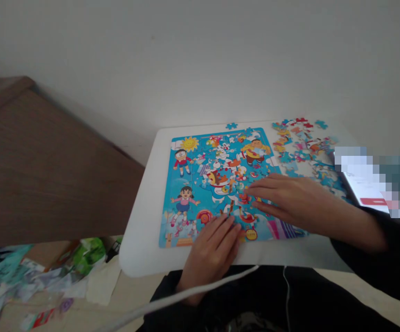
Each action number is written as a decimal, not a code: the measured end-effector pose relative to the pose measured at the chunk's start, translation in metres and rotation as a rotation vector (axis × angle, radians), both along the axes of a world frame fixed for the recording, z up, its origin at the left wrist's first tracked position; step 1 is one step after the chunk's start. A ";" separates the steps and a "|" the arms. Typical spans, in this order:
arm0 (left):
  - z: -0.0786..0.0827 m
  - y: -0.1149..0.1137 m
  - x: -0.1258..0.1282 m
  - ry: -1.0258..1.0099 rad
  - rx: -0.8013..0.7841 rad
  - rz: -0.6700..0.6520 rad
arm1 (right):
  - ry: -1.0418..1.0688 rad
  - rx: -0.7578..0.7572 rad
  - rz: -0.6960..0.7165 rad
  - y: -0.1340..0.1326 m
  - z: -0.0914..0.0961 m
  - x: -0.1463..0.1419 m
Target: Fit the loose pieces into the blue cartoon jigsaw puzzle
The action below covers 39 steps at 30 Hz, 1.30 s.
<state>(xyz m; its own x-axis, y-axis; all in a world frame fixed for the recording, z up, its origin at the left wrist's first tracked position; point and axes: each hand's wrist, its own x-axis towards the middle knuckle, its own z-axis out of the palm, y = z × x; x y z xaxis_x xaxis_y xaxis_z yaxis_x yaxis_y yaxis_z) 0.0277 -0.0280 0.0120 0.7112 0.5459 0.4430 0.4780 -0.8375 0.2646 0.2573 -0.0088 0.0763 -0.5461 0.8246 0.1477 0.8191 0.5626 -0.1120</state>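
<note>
- Jigsaw puzzle (193,184), printed with cartoon characters, lies on the white surface (140,244)
- Loose pieces (300,147) lie heaped just beside it, to the right
- Right hand (289,198) rests across its middle, fingers (265,186) slightly spread
- Left hand (210,253) rests on its lower edge, fingers (229,228) pressed together

We see soft, flat, rather dim light with no clear source, and the wall (200,60) greys toward the upper left. Shadows stay faint beneath the right hand (289,200). The phone (359,191) glows brightest, at the right of the frame, partly behind a pixelated patch (376,175). The clutter (37,281) at lower left looks blurred, and the table (140,244) edge bows with wide-lens distortion toward the bottom of the frame.
</note>
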 end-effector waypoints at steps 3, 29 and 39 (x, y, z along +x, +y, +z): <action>-0.001 0.001 0.001 0.051 -0.020 0.041 | -0.015 -0.004 0.120 0.010 -0.019 -0.011; -0.003 0.000 0.000 0.181 0.046 0.065 | -0.032 -0.149 0.115 0.068 -0.045 0.015; -0.002 0.000 0.000 0.201 0.036 0.065 | -0.045 -0.123 0.114 0.070 -0.046 0.018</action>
